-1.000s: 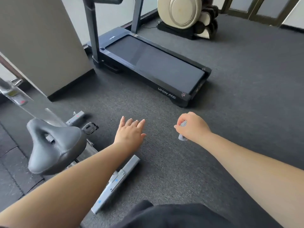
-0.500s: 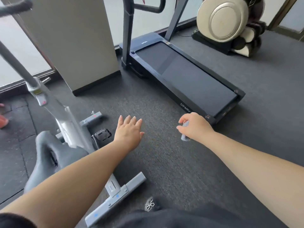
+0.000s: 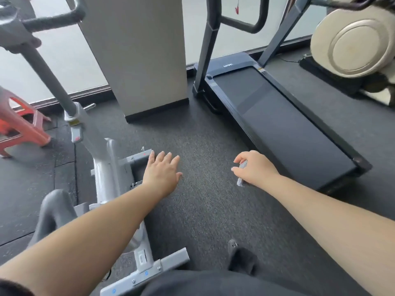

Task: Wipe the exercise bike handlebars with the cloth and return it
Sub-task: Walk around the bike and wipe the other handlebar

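The cloth (image 3: 242, 174) is bunched small in the right hand (image 3: 255, 170), far below the handlebars (image 3: 51, 19) at upper left. The left hand (image 3: 161, 175) is spread wide, empty. Such a loose wad could slip mid-reach.

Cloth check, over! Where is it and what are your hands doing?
Right hand shut on cloth. Left hand open, empty. Handlebars up left, untouched. Nothing in the way.

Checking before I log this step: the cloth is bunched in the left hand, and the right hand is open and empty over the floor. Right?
Not quite: the hands are swapped. The head view shows the cloth bunched in the right hand, while the left hand is open and empty over the floor.
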`<state>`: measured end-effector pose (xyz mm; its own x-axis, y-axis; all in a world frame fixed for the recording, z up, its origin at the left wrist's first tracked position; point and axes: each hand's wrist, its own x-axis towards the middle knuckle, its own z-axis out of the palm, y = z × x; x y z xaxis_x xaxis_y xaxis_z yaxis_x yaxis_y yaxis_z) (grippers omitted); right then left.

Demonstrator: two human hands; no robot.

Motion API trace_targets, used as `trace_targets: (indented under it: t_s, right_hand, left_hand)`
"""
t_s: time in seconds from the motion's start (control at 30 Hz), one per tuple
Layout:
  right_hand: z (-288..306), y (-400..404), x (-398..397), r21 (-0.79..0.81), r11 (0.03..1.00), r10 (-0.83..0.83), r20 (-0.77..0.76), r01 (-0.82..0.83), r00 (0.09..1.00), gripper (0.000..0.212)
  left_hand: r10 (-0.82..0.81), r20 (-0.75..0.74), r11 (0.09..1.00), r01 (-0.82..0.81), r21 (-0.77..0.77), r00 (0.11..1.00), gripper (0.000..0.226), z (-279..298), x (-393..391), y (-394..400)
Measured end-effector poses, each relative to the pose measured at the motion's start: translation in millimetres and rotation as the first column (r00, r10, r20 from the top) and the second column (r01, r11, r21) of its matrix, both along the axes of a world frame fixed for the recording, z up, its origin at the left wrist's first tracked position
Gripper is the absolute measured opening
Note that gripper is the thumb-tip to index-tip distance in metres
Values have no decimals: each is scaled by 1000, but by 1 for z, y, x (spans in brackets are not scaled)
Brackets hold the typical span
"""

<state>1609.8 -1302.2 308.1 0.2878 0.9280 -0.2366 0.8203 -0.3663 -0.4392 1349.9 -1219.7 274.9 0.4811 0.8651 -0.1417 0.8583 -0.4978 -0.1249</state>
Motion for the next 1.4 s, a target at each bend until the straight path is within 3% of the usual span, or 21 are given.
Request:
trace_targets:
  t_s: [0.13, 0.33, 0.73, 1.0, 1.13, 1.23, 1.4]
  right_hand:
    - [7, 54, 34, 3, 996, 87, -5, -87, 996, 21]
    - [19, 135, 60, 35, 975, 222, -36, -220, 974, 19]
    - [13, 269, 0, 29, 902, 431, -88, -430, 898, 19]
    - [29, 374, -48, 62, 871, 491, -72, -488, 868, 16]
    - [41, 420, -66, 125, 890, 454, -140, -439, 880, 20]
    - [51, 451, -79, 167, 901, 433, -289, -401, 854, 26]
    - [75, 515, -104, 289, 842, 536, -368, -455, 759, 34]
  left_hand:
    - [111, 6, 994, -111, 5, 994, 59, 3, 27, 32]
    - [318, 128, 947, -320, -8, 939, 58, 19, 55, 68]
    - [562, 151, 826, -560, -62, 813, 56, 14, 4, 118]
    - [591, 186, 803, -594, -44, 785, 58, 29, -37, 219]
    - [579, 243, 808, -588, -41, 778, 59, 48, -48, 267]
    - [565, 357, 806, -591, -43, 744, 58, 65, -50, 298]
    - [458, 563, 854, -517, -63, 688, 55, 102, -50, 352]
